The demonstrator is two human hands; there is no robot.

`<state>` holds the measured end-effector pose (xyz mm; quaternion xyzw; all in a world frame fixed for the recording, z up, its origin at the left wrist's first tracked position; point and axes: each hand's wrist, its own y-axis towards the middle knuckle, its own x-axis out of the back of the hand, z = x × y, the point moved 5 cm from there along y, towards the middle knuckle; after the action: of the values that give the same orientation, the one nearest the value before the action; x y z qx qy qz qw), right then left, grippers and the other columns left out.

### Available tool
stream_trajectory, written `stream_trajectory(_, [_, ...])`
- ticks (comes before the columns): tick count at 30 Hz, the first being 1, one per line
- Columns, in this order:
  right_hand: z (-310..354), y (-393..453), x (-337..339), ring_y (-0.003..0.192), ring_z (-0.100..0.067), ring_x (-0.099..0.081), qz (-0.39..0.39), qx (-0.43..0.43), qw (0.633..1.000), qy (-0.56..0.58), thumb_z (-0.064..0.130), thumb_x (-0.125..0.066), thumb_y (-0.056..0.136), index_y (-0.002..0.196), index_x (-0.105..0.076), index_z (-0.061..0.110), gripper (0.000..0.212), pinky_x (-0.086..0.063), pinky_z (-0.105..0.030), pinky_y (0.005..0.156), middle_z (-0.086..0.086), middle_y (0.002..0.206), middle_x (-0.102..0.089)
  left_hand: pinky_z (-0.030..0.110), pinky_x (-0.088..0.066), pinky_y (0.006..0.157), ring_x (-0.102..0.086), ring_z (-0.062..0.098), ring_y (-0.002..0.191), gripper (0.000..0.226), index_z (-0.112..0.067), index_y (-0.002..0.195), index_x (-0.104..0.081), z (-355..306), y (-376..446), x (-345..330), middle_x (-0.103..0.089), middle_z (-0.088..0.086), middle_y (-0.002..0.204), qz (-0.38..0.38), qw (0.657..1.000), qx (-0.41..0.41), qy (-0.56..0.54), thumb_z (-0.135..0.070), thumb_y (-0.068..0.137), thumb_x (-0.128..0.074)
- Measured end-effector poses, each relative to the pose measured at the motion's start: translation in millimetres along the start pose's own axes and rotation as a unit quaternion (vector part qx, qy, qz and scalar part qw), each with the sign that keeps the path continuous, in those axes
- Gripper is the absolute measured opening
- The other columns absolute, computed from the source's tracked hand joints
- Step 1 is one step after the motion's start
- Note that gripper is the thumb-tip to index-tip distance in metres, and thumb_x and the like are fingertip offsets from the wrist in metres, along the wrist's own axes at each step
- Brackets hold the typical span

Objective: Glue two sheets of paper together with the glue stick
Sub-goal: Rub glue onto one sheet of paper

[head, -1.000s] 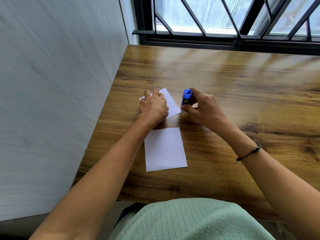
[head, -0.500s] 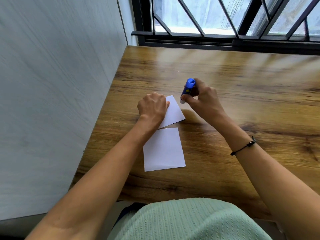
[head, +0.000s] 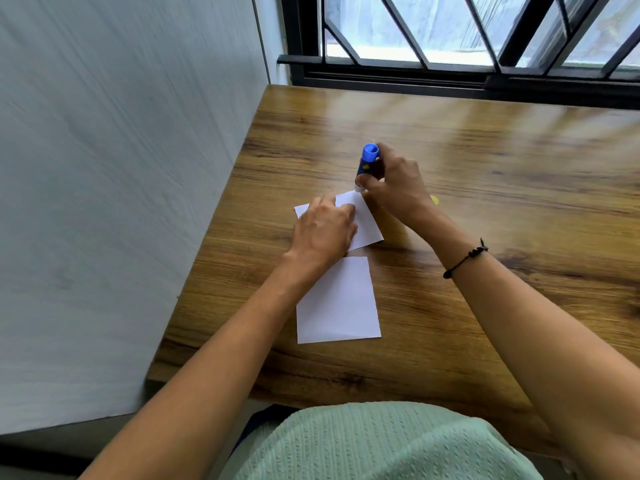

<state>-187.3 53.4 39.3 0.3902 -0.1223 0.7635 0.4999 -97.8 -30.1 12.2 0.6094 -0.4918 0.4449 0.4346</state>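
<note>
Spreading glue looks like the step in hand: the right hand [head: 398,188] is pinching the glue stick [head: 367,166], its tip touching the far sheet [head: 365,220] at its far corner, while the left hand [head: 323,233] is pressing that sheet flat on the table [head: 485,202], so next comes stroking across it before laying on the near sheet [head: 337,303].

Two paper sheets [head: 362,220] [head: 337,303]; one glue stick [head: 366,164]; two hands [head: 323,233] [head: 398,188]; one bracelet [head: 465,259].
</note>
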Motion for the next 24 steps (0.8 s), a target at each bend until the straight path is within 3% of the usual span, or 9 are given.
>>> stream_trajectory(7, [-1.2, 3.1, -4.4, 0.076, -0.023, -0.049, 0.018, 0.005, 1.0, -0.004, 0.012, -0.061, 0.082, 0.116, -0.049, 0.005, 0.038, -0.036, -0.029, 0.07, -0.007, 0.085, -0.057, 0.032, -0.034, 0.067, -0.048, 0.029, 0.096, 0.033, -0.013, 0.116, -0.055, 0.5, -0.7, -0.5, -0.051, 0.015, 0.1, 0.001, 1.0, 0.002, -0.015, -0.029, 0.089, -0.05])
stream_trajectory(12, [-0.9, 4.1, -6.8, 0.083, -0.03, -0.058, 0.034, 0.009, 0.999, -0.017, 0.011, -0.06, 0.082, 0.109, -0.051, 0.004, 0.03, -0.041, -0.031, 0.073, -0.018, 0.096, -0.066, 0.032, -0.034, 0.067, -0.048, 0.028, 0.097, 0.033, -0.013, 0.117, -0.055, 0.5, -1.1, 0.8, -0.051, 0.015, 0.101, 0.005, 1.0, 0.007, -0.021, -0.029, 0.089, -0.049])
stream_trajectory(24, [-1.3, -16.2, 1.4, 0.082, -0.033, -0.058, 0.046, 0.016, 0.998, -0.027, 0.012, -0.061, 0.08, 0.105, -0.053, 0.004, 0.028, -0.041, -0.034, 0.072, -0.017, 0.089, -0.066, 0.033, -0.036, 0.07, -0.048, 0.029, 0.097, 0.031, -0.012, 0.114, -0.057, 0.0, 1.0, 0.3, -0.051, 0.015, 0.101, 0.011, 1.0, 0.012, -0.014, -0.03, 0.089, -0.05])
